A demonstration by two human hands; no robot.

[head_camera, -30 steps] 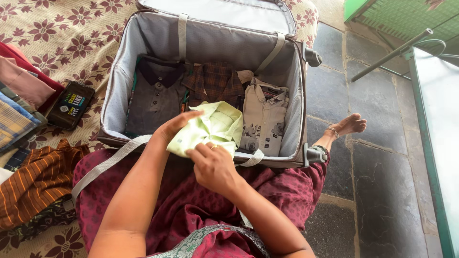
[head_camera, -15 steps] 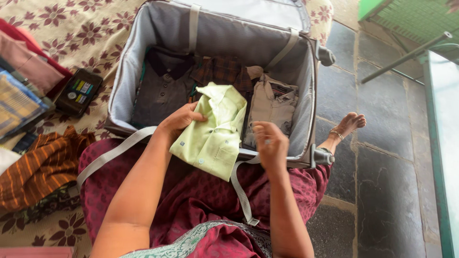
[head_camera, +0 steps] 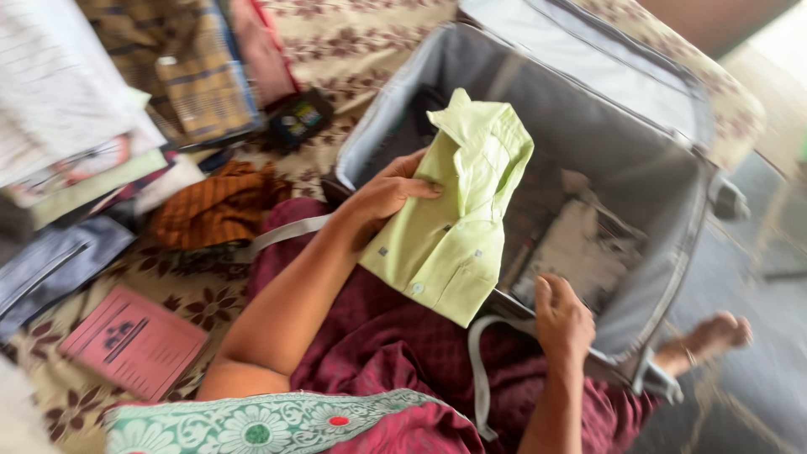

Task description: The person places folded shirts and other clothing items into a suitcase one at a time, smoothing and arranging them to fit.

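The view has swung since half a second ago: the suitcase (head_camera: 588, 168), then square across the top of the frame, is now seen tilted and pushed to the right, and its contents are blurred. More of the flowered cloth (head_camera: 210, 294) left of the suitcase is taken in, with stacked folded clothes (head_camera: 168, 76) at the far left edge, a striped orange garment (head_camera: 214, 206) beside the suitcase's near left corner, and a pink booklet (head_camera: 130, 340) further out toward the lower left that was barely seen before. The dark phone-like case (head_camera: 296, 119) is now found just off the suitcase's left wall, near its top.

A beige shirt (head_camera: 580, 252) is still made out inside the suitcase at its right side, though smeared by motion.

The green shirt (head_camera: 458, 219) has been raised: earlier it lay draped over the suitcase's near rim, and now it is held up over the left half of the opening, collar uppermost, its lower edge hanging over the rim above the maroon lap.

It is grasped by the left hand (head_camera: 391, 193), fingers clamped on its left edge as before. The right hand (head_camera: 563, 319) has dropped from in front of the suitcase to its near rim at the right, where it is curled loosely and holds nothing that can be seen; the grey strap (head_camera: 479, 370) hangs just beside it. A bare foot (head_camera: 714, 336) is seen beyond the suitcase's right corner.
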